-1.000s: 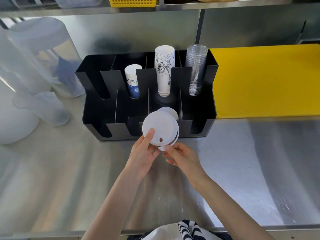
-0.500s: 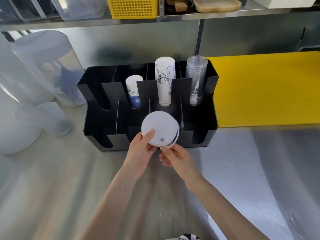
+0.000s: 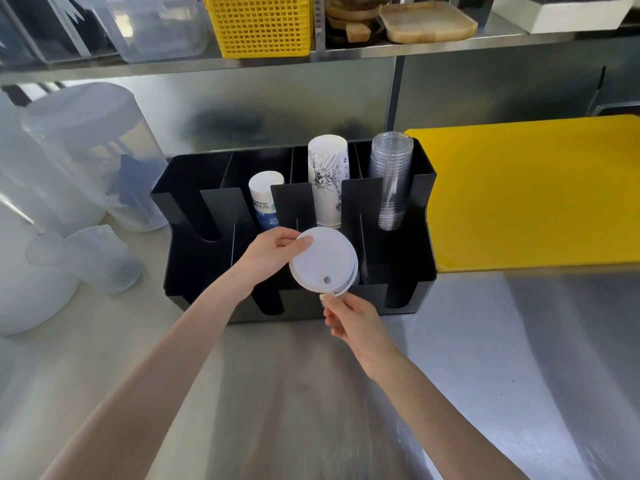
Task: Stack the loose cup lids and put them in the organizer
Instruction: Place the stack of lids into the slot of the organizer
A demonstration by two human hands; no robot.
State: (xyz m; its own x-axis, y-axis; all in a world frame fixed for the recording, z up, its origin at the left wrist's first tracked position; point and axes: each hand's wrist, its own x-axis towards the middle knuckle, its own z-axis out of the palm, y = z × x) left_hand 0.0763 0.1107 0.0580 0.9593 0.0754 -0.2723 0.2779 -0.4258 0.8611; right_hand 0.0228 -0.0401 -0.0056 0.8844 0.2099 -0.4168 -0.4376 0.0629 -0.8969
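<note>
- You've got one readable-ish label: the short white-and-blue paper cup stack (image 3: pixel 264 199) in the black organizer (image 3: pixel 398 258) carries dark printed characters, too small to make out.
- The tall white cup stack (image 3: pixel 327 183) shows only a line drawing, no legible text.

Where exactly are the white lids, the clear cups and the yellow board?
white lids (image 3: pixel 320 261), head view, flat top of the uppermost lid.
clear cups (image 3: pixel 391 178), head view, side of the stack.
yellow board (image 3: pixel 533 192), head view, middle of its top face.
</note>
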